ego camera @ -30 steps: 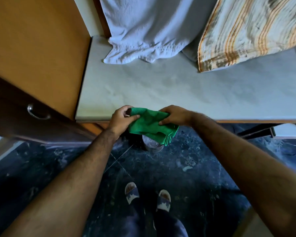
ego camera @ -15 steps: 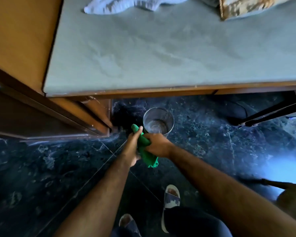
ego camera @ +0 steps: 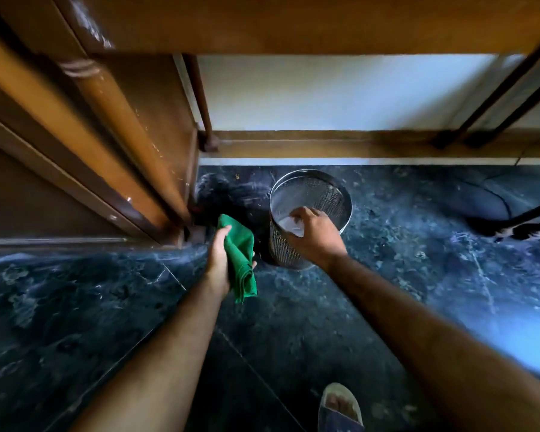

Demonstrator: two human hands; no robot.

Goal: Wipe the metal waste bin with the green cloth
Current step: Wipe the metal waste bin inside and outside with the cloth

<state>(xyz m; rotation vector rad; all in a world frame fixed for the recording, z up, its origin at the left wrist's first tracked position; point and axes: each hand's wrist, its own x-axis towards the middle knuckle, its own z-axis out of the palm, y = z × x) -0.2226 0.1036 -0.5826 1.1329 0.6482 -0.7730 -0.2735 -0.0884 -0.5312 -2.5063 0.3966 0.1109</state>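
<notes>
A round perforated metal waste bin (ego camera: 321, 190) stands upright on the dark marble floor under a table. My right hand (ego camera: 314, 236) is over the bin's near rim, with its fingers curled at the rim; whether it grips the rim I cannot tell. Something pale shows inside the bin beneath the fingers. My left hand (ego camera: 220, 260) is just left of the bin and holds the folded green cloth (ego camera: 242, 263), which hangs down from the palm and does not touch the bin.
A brown wooden cabinet (ego camera: 131, 126) rises at the left, close to the bin. A white wall with a wooden skirting (ego camera: 340, 148) runs behind. Dark metal legs (ego camera: 493, 120) stand at the right. My sandalled foot (ego camera: 340, 406) is near the bottom edge.
I have bent lower, so the view dropped under the table. My right hand let go of the green cloth and moved onto the bin's rim. The left hand kept the cloth.
</notes>
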